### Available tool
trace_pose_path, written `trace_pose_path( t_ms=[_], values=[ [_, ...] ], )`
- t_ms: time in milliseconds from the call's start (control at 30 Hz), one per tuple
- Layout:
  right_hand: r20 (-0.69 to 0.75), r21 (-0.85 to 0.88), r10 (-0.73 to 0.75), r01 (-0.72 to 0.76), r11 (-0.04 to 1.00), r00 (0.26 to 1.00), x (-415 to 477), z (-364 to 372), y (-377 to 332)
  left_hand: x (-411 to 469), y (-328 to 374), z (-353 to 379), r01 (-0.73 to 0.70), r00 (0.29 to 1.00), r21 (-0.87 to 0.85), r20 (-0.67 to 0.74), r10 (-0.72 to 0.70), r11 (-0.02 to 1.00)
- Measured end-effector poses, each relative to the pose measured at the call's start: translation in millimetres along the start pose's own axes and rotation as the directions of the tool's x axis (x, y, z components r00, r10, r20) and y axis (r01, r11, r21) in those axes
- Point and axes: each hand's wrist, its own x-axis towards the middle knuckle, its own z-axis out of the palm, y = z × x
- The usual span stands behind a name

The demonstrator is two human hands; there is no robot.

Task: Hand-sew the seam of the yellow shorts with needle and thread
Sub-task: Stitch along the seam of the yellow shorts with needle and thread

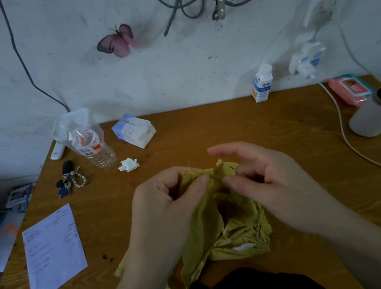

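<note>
The yellow shorts (226, 224) lie bunched at the near edge of the counter (206, 126), soft, light and floppy. The left hand (168, 199) pinches their top fold. The right hand (266, 176) pinches the thin needle (213, 176). It is best to hold close to the stitch.

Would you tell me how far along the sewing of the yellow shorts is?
Done: finished stitches are too small to see. In hand: the left hand pinches the yellow shorts at the seam edge; the right hand seems to pinch the needle there. Left: likely more stitching.
</note>
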Motion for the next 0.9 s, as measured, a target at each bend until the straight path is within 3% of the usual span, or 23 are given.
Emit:
trace_pose_path(
  t_ms=[67,167,533,900],
  values=[
    [0.096,0.11,0.077,-0.087,0.99,0.992,0,-1,-2,-1,1,0,-0.039,0.999,0.06,0.009,0.039,0.997],
    [0.058,0.144,0.089,-0.096,0.985,0.994,0,0,-3,-1,1,0,-0.052,0.998,0.083,0.034,0.049,0.995],
    [-0.11,-0.02,-0.006,0.004,1.0,0.994,-4,2,-1,2,-2,0,-0.007,1.0,0.006,0.006,0.007,1.0],
    [-0.159,-0.218,-0.081,0.045,0.975,0.984,-6,6,-7,-5,-3,11,-0.126,0.984,0.209,-0.096,0.148,0.97]
  ],
)
